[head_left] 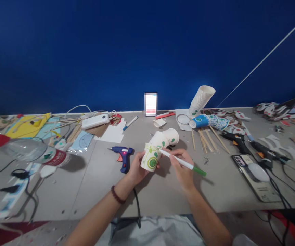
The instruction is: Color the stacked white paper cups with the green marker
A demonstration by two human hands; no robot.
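Left grip (pixel 138 166)'s got the paper cup (pixel 150 160), right grip (pixel 183 169) pinches a marker (pixel 188 165) angled leftward, tip by the cup's upper edge.

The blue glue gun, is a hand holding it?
No, the blue glue gun lies on the table; the left hand holds a paper cup, the right hand a marker.

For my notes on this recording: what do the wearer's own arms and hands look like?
The left hand and right hand are ungloved. The visible forearms are bare, with no sleeve showing. A dark reddish-brown bracelet, apparently beaded, circles the left wrist; the right has none.
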